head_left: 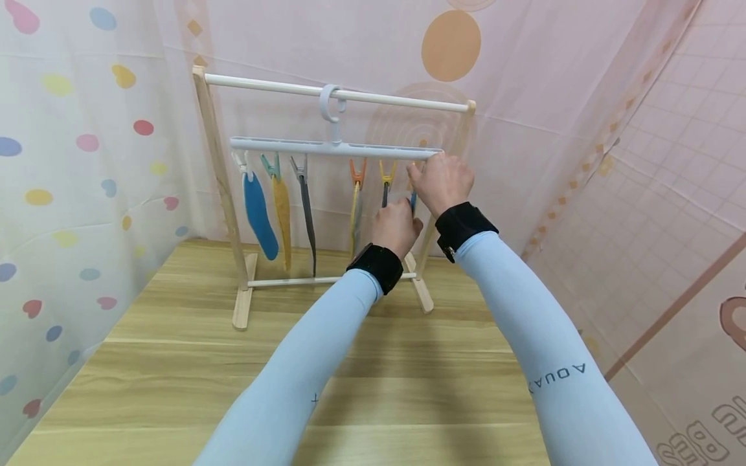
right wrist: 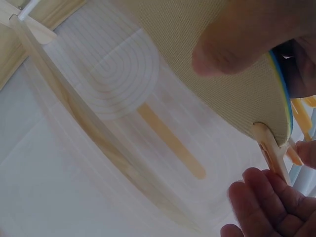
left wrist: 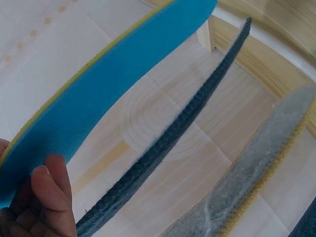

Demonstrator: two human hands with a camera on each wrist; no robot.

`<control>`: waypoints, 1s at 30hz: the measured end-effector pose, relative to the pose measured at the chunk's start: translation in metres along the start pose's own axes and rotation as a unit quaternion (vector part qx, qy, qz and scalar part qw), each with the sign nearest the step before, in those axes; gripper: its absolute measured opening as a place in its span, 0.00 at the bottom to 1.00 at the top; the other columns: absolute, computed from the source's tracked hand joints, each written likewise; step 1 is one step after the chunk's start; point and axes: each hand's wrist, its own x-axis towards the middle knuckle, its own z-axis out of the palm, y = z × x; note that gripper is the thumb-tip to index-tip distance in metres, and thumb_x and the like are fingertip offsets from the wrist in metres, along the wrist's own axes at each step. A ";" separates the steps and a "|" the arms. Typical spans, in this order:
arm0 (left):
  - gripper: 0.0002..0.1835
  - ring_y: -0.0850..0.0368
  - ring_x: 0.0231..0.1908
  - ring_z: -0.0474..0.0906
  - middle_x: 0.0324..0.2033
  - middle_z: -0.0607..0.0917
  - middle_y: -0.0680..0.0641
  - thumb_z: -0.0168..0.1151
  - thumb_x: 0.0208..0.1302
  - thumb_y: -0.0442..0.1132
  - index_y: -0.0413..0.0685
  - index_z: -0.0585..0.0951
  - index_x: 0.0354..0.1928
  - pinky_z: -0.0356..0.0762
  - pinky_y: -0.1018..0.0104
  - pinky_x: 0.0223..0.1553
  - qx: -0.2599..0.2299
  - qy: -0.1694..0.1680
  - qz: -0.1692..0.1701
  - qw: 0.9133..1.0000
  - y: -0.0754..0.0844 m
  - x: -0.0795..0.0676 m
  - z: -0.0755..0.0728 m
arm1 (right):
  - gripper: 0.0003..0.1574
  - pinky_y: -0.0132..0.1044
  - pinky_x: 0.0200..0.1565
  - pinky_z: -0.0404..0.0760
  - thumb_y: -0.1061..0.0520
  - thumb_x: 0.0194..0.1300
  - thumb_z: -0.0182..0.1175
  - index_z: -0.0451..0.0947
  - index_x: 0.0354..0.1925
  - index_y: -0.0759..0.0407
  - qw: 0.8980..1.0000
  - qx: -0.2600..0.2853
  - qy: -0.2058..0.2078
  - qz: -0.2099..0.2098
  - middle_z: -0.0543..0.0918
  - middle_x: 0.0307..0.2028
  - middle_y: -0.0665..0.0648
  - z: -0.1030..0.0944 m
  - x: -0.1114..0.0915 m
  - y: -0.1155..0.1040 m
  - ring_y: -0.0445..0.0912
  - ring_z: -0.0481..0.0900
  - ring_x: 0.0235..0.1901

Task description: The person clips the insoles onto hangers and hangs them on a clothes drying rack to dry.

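Observation:
Near the right end of the light-blue hanger [head_left: 280, 145], my right hand [head_left: 445, 181] pinches a pale clothespin [right wrist: 269, 148] between thumb and fingers. The clip's jaws sit over the edge of an insole [right wrist: 207, 84], beige on one face and blue [left wrist: 108, 84] with a yellow rim on the other. Just below and to the left, my left hand [head_left: 396, 226] grips that insole, its thumb [right wrist: 232, 54] lying on the beige face. Most of the insole is hidden by the hands in the head view. Beside it hangs a dark insole [left wrist: 182, 118] from a yellow clip [head_left: 387, 171].
More insoles hang to the left: blue [head_left: 259, 213], yellow [head_left: 282, 220], dark grey [head_left: 307, 220], and a grey-and-yellow one [head_left: 355, 217] under an orange clip. The hanger's hook [head_left: 328, 103] loops over the rack's white bar [head_left: 262, 85]. The wooden rack stands on a wood-grain table [head_left: 146, 362].

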 end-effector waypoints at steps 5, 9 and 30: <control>0.17 0.55 0.19 0.73 0.16 0.70 0.52 0.61 0.70 0.48 0.45 0.72 0.26 0.66 0.65 0.22 -0.001 -0.013 0.001 1.000 -0.001 -0.001 0.001 | 0.34 0.35 0.17 0.55 0.36 0.71 0.55 0.70 0.16 0.57 1.000 0.015 -0.006 0.010 0.60 0.16 0.52 0.003 0.000 0.001 0.47 0.61 0.15; 0.20 0.56 0.18 0.72 0.15 0.68 0.52 0.59 0.71 0.52 0.46 0.74 0.26 0.65 0.66 0.21 0.004 -0.011 0.007 1.000 -0.001 -0.001 0.002 | 0.36 0.35 0.17 0.54 0.35 0.71 0.54 0.69 0.15 0.56 1.000 0.019 -0.008 0.014 0.60 0.15 0.52 0.004 -0.001 0.004 0.46 0.61 0.15; 0.26 0.56 0.15 0.72 0.13 0.73 0.51 0.56 0.72 0.56 0.47 0.75 0.18 0.67 0.65 0.18 0.059 -0.013 0.015 0.998 -0.025 -0.006 -0.004 | 0.42 0.35 0.15 0.53 0.29 0.67 0.55 0.62 0.10 0.55 0.999 0.038 0.002 0.010 0.57 0.12 0.49 0.007 -0.011 0.020 0.44 0.59 0.12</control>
